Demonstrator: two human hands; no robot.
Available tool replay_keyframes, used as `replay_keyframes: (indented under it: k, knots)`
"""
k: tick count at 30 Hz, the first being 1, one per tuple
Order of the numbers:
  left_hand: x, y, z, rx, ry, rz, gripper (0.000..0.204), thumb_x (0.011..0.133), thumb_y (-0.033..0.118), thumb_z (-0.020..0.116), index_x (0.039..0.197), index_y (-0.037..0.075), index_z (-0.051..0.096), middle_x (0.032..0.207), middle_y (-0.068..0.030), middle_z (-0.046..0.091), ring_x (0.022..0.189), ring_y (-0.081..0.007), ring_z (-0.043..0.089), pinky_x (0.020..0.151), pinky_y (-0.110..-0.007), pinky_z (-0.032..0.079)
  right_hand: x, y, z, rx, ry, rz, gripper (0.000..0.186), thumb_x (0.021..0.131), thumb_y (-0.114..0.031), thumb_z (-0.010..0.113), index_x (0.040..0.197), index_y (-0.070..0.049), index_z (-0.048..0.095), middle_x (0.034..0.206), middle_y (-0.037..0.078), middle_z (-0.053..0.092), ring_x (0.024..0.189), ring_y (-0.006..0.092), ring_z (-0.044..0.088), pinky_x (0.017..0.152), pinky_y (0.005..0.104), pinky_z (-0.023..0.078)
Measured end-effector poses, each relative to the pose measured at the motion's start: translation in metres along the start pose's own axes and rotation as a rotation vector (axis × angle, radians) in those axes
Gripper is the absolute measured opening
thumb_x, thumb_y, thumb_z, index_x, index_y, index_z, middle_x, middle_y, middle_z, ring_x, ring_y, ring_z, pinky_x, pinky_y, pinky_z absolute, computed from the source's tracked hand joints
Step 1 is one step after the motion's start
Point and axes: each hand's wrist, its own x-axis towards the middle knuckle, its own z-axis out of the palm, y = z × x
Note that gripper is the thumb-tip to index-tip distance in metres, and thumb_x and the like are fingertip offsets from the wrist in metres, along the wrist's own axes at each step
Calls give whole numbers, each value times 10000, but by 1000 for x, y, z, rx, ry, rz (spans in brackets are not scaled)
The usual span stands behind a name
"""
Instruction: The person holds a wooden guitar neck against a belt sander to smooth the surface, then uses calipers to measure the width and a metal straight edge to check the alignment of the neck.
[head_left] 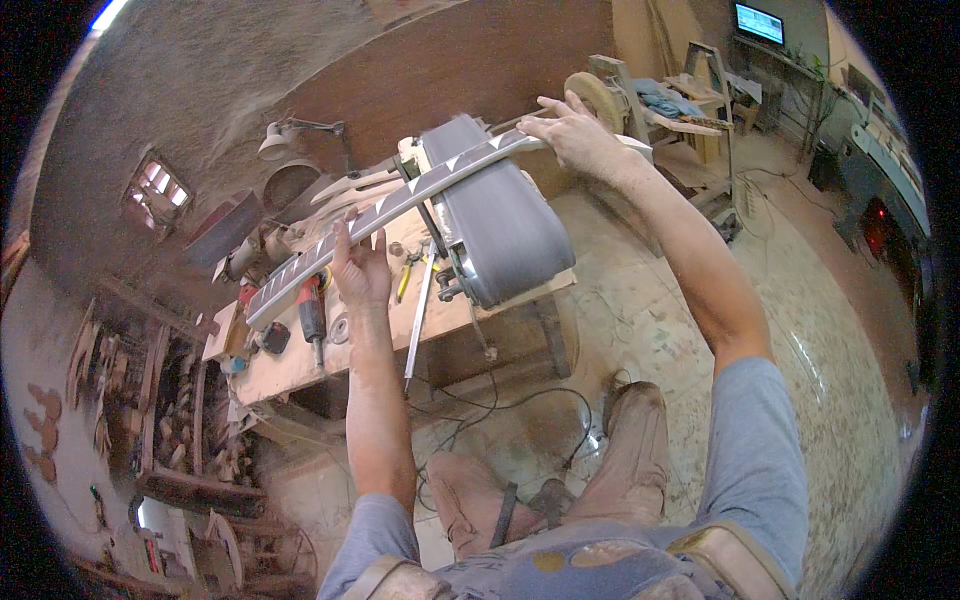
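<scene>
Both my hands hold a long pale strip (pixel 400 200) with a dark face marked with white inlays and cross lines, like a guitar neck, lying diagonally over a wide grey belt sander (pixel 505 240). My left hand (pixel 362 265) grips it left of the sander, fingers curled up around it. My right hand (pixel 575 145) is on its right part, fingers over the top. Whether the strip touches the belt, I cannot tell. Under the left part, on the wooden bench (pixel 420 335), lie a red-and-grey power tool (pixel 312 317), yellow-handled pliers (pixel 405 278) and a long metal rule (pixel 417 325).
A desk lamp (pixel 275 145) stands behind the bench. At right are a wooden rack (pixel 705 90) with blue cloth, a screen (pixel 760 23) and dark equipment (pixel 880 240). Wood pieces (pixel 175 400) fill the left wall. Cables (pixel 535 395) cross the tiled floor by my feet.
</scene>
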Motion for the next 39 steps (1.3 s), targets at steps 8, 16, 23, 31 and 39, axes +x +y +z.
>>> replay_keyframes:
  k: [8,16,23,31,39]
  knots:
    - [5,4,-11,-29,-31,-14,215,983,312,639,1144,169,641,1249,-4,641,1271,-218,530,1055,-494,381,-2,-17,-13,37,-51,69,539,895,-7,555,1413,-156,560,1433,22,587,1413,308,433,1224,569,235]
    - [11,-38,16,114,-149,15,320,977,271,673,1221,67,641,1240,-57,675,1227,-153,549,1043,-325,417,-26,41,-15,144,-62,123,547,873,-9,575,1386,-197,584,1429,29,595,1423,309,416,1220,575,212]
    - [-3,-31,71,299,-127,11,638,938,495,675,1239,-60,588,1275,-182,614,1245,-246,540,1106,-371,405,-39,64,-83,157,-337,350,454,801,-132,626,1250,-174,682,997,169,730,930,365,693,864,485,544]
    - [-38,80,125,188,49,328,422,942,232,730,1214,27,482,1100,-152,661,986,-238,700,727,-377,659,-60,-40,-277,661,-841,429,553,656,-175,649,1153,63,692,841,142,727,680,206,718,580,338,612]
    - [-65,121,117,157,61,176,432,962,184,699,1269,-34,488,1173,-226,683,1039,-256,695,783,-373,633,-76,-102,-344,639,-989,426,480,754,-232,639,1150,36,676,884,119,715,597,187,686,545,330,588]
